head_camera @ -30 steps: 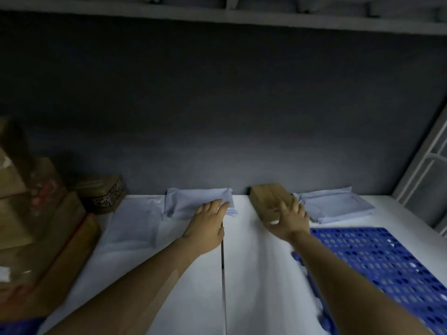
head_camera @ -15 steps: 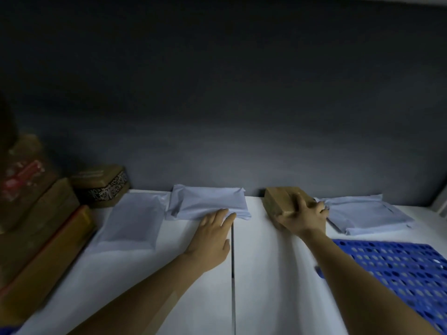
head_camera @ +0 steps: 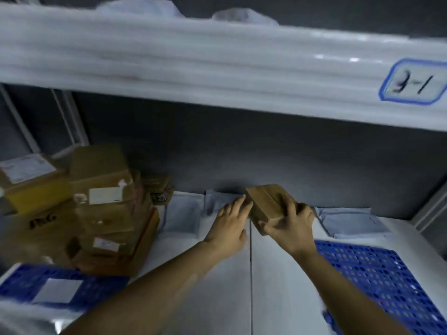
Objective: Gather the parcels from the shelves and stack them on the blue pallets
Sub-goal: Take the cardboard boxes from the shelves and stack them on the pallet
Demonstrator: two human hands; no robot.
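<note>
Partly done: right hand [head_camera: 290,223] is gripping the small brown box [head_camera: 266,204], tilting it over the far shelf [head_camera: 278,274]. Left hand [head_camera: 229,226] is resting flat, fingers straight, on a grey mailer [head_camera: 217,201]. Cardboard boxes [head_camera: 101,201] are sitting by the left blue pallet [head_camera: 24,281]. Right blue pallet [head_camera: 375,274] is showing bare, and another mailer [head_camera: 350,218] is waiting.

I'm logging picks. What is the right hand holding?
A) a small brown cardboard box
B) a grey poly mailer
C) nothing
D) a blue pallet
A: the right hand grips the small brown cardboard box, fingers curled over its near end.
</note>
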